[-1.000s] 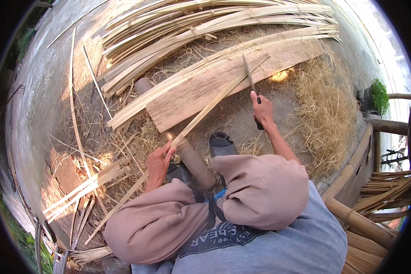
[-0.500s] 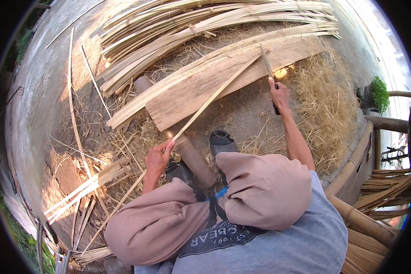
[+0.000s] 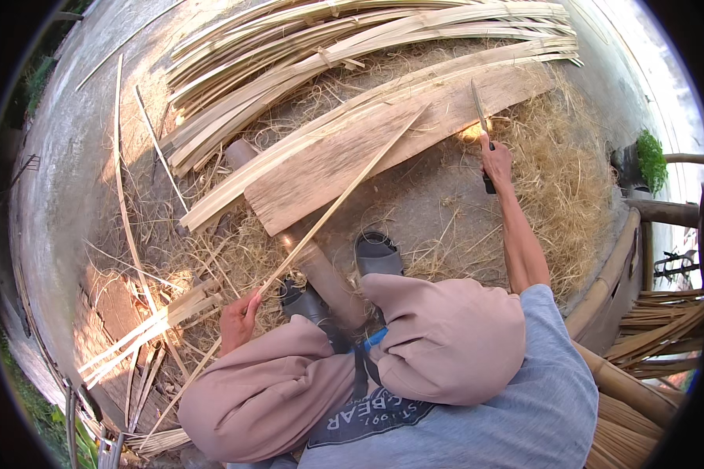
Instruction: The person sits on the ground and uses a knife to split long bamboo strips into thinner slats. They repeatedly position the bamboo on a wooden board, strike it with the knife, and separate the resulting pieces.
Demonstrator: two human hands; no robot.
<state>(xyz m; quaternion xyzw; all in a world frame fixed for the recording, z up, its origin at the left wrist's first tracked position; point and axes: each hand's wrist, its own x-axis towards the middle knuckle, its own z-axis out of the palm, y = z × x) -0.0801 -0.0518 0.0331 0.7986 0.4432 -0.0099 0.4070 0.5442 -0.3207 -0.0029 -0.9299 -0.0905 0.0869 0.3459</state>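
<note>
My left hand (image 3: 240,319) is closed on a long thin bamboo strip (image 3: 343,197), beside my left knee. One end of the strip slants up over a flat wooden board (image 3: 321,173); the other runs back past my leg. In my right hand (image 3: 497,162) is a dark-handled knife (image 3: 479,106), its long narrow blade pointing away from me over the board's right part. The blade is apart from the strip. Pale split strips (image 3: 219,205) lie along the board's far edge. Under the board's near left end runs a round wooden piece (image 3: 328,283), between my sandalled feet.
A big stack of bamboo strips (image 3: 289,74) lies beyond the board. Curly shavings (image 3: 555,180) heap at the right, with more scattered at the left. Short split pieces (image 3: 160,320) lie by my left side. Bamboo poles (image 3: 626,379) and a potted green plant (image 3: 649,160) stand at the right.
My left hand has drawn back toward my knee, pulling the strip with it, so its far end has left the blade. My right hand with the knife has shifted slightly right.
</note>
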